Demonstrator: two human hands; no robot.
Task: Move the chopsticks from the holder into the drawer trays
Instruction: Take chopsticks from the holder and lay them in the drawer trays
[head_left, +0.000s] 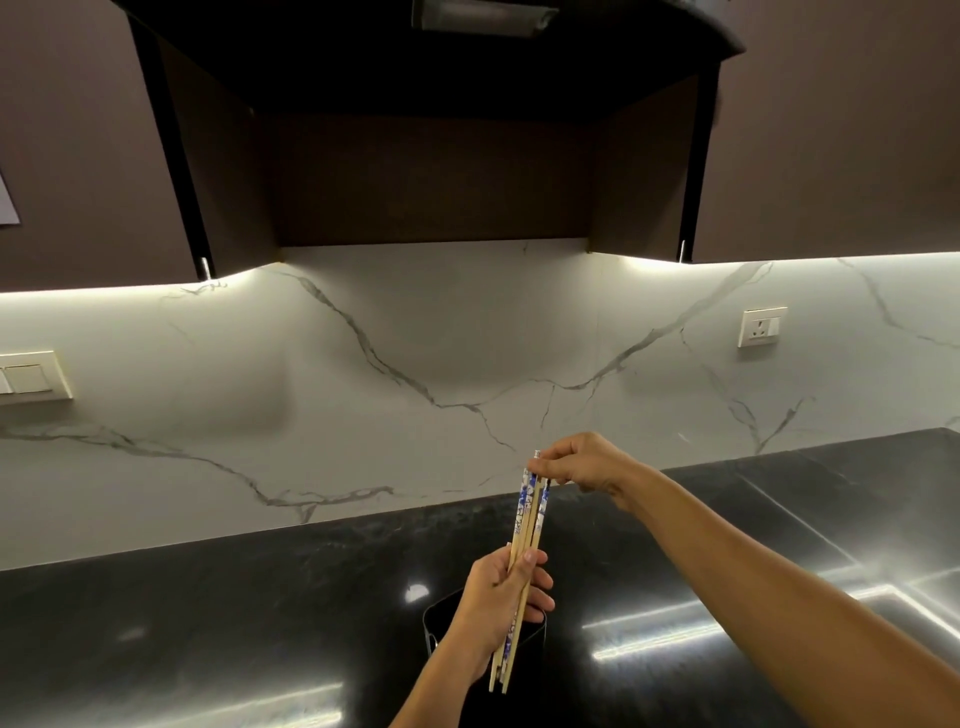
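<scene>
1. While we are looking down over the black countertop (208, 623), our left hand (501, 597) is gripping a bundle of chopsticks (527, 514) around its lower half, with fingers and thumb curling round the sticks.
2. Our right hand (582, 462) is pinching the upper ends of the same bundle between thumb and fingertips, and its forearm is reaching in from the lower right.
3. The chopsticks are standing nearly upright between the two hands, leaning slightly rightward at the top. They are showing pale wood with blue-and-white patterned sections. Their lower ends are poking out below the left hand and overlapping the holder (441, 618); we are unable to tell whether any tip is touching it or sitting inside it.
4. The holder, a black container, is sitting on the countertop directly under the left hand, which is hiding much of it.
5. Behind, a white veined backsplash (415, 338) is running along the wall, carrying a socket (761, 326) on the right and a switch plate (31, 374) on the left.
6. Above, dark cabinets (78, 130) are flanking a hood (431, 104), and light strips (104, 291) are glowing beneath the cabinets.
</scene>
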